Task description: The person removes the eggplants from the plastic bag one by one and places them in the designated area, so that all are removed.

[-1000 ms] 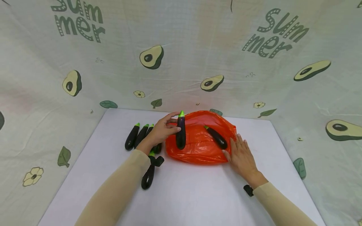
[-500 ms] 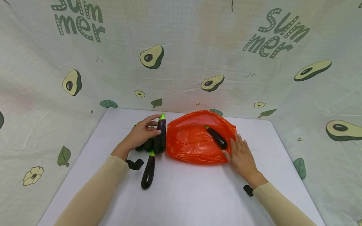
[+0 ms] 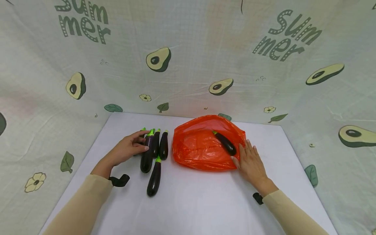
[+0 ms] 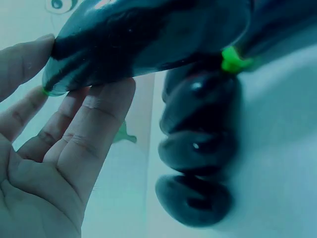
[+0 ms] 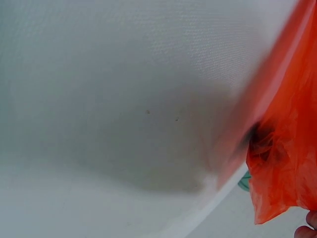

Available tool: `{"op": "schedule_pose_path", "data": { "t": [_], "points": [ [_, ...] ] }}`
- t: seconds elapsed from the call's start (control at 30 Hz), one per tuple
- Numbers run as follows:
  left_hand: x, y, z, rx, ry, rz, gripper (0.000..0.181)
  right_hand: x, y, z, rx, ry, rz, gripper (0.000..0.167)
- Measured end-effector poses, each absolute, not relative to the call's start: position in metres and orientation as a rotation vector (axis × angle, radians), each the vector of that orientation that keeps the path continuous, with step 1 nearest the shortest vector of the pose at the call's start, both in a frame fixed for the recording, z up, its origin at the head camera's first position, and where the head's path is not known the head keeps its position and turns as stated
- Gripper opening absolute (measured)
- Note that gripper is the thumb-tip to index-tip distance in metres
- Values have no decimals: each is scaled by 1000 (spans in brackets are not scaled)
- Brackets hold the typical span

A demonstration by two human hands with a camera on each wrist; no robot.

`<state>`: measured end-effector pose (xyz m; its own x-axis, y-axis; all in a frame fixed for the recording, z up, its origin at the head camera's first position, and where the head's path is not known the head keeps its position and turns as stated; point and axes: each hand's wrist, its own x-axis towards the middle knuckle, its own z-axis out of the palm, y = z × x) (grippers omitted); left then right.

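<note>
In the head view my left hand (image 3: 124, 150) pinches a dark purple eggplant (image 3: 147, 158) near its green stem end. The left wrist view has this eggplant (image 4: 148, 39) between thumb and fingers, above a row of others. Below it on the table lies a lone eggplant (image 3: 154, 179), stem pointing away. Two more, one eggplant (image 3: 164, 145) among them, lie just to its right; others are partly hidden behind the hand. My right hand (image 3: 251, 163) lies with straight fingers at the right edge of a red plastic bag (image 3: 191, 147). One eggplant (image 3: 225, 143) lies on or in the bag.
The white table (image 3: 202, 202) ends at a printed cloth backdrop (image 3: 188, 65) at the back and sides. Each wrist carries a small black device, such as the left wrist camera (image 3: 119, 180). Between the eggplants and the bag runs a narrow strip of table.
My left hand has carried its eggplant left from over the bag's left side to over the group of eggplants, and lower. The right hand and bag have stayed put.
</note>
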<state>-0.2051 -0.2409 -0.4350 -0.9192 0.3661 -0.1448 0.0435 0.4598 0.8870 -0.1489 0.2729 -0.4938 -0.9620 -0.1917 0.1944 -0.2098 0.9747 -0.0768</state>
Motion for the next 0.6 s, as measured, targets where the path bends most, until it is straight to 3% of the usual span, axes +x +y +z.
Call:
{"op": "schedule_pose_path", "data": {
  "t": [0.6],
  "points": [
    [-178,-260,-460,316,2293,1423,72,-149,271,-494,301,-2952,129,75]
  ]
}}
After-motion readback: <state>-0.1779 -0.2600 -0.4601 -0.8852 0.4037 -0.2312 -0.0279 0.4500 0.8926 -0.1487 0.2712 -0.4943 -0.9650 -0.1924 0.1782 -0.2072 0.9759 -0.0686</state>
